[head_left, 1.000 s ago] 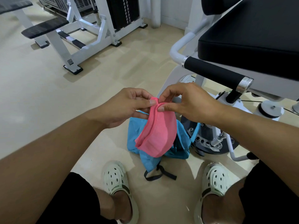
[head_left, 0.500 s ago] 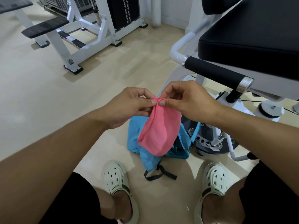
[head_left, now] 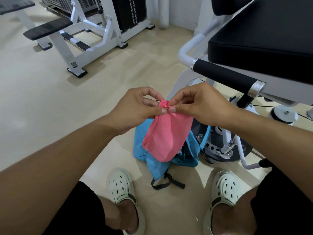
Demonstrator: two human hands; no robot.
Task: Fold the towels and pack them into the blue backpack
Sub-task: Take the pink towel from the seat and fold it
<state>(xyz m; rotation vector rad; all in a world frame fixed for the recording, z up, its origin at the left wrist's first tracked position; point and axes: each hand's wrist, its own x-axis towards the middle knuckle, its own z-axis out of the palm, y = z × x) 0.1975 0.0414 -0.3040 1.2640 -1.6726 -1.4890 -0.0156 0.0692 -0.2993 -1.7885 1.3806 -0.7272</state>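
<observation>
Both hands meet above the floor, thumbs almost touching, and each pinches the top edge of the pink towel (head_left: pixel 166 134). The left hand (head_left: pixel 137 109) has its thumb and fingers clamped on the left part of that edge; the right hand (head_left: pixel 199 104) pinches the right part the same way. Compared with half a second ago, the top edge is now gathered into a small ruffled bunch between the fingertips, where before it lay as a flatter fold. The hands themselves have hardly shifted. The towel hangs doubled below them, its lower end rounded, much as it hung before.

Directly under the towel, the blue backpack (head_left: pixel 142 150) lies crumpled on the pale floor (head_left: pixel 50 102), in the same spot, its black strap (head_left: pixel 166 183) trailing toward the person. A white clog (head_left: pixel 121 187) stands to each side of it. An exercise machine with a black padded seat (head_left: pixel 264 43) stands just right of the hands.
</observation>
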